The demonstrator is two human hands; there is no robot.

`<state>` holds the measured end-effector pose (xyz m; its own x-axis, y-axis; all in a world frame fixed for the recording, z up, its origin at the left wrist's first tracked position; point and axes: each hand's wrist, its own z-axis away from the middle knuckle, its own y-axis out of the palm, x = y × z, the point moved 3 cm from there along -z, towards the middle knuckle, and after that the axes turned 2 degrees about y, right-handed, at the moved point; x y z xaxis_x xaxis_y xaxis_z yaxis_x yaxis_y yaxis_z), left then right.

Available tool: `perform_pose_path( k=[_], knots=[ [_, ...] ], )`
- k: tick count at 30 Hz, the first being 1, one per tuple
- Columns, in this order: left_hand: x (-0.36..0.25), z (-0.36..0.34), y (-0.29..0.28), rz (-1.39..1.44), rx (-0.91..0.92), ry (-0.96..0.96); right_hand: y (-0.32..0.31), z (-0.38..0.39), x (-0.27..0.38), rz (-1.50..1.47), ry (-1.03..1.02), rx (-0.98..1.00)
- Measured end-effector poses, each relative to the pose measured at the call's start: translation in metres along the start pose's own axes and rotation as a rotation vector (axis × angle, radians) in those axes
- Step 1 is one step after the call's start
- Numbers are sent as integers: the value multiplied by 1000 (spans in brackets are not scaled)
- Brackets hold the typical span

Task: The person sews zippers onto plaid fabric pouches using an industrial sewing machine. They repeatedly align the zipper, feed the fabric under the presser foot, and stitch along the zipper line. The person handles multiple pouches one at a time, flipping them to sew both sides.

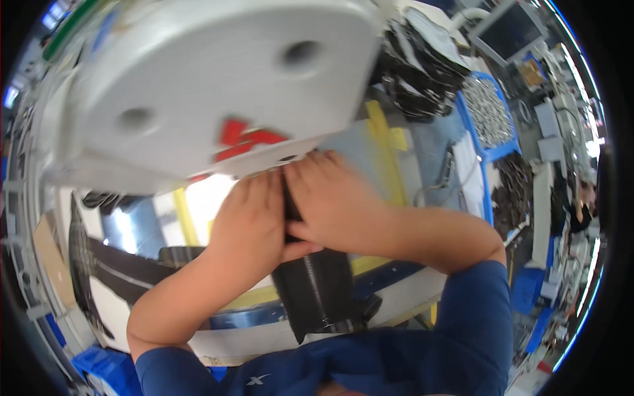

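Observation:
A black fabric piece with a zipper [320, 287] runs from near my body up between my hands to the front of a large grey-white machine [231, 86], which looks like a sewing machine. My left hand [249, 214] lies on the left side of the fabric, fingers stretched toward the machine. On the right side, my right hand [338, 204] rests in the same way. Both thumbs point inward across the black strip. The fingertips reach the machine's lower edge, and what lies beneath it is hidden. Some blur covers the hands and the machine.
More black zippered fabric [132, 267] lies at the left of the work table. Yellow tape strips [386, 152] mark the table surface. At the right stand a blue tray of small silvery parts [487, 109], dark pieces [512, 188] and a black plastic-wrapped bundle [422, 66].

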<state>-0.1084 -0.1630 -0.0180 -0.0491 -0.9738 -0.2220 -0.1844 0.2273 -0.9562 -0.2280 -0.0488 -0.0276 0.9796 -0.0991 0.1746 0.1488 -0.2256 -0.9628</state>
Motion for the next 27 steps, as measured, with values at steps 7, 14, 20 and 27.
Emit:
perform_pose_path(
  k=[7,14,20,27],
  knots=[
    [16,20,-57,17,168,-158,-6,0,2,49,25,-9],
    [98,82,-131,-396,-282,-543,-7,-4,8,103,-22,-45],
    [137,102,-136,-260,-433,-569,-14,-2,7,28,-12,-67],
    [7,82,-130,526,-573,-482,-66,16,30,-850,-50,102]
  ],
)
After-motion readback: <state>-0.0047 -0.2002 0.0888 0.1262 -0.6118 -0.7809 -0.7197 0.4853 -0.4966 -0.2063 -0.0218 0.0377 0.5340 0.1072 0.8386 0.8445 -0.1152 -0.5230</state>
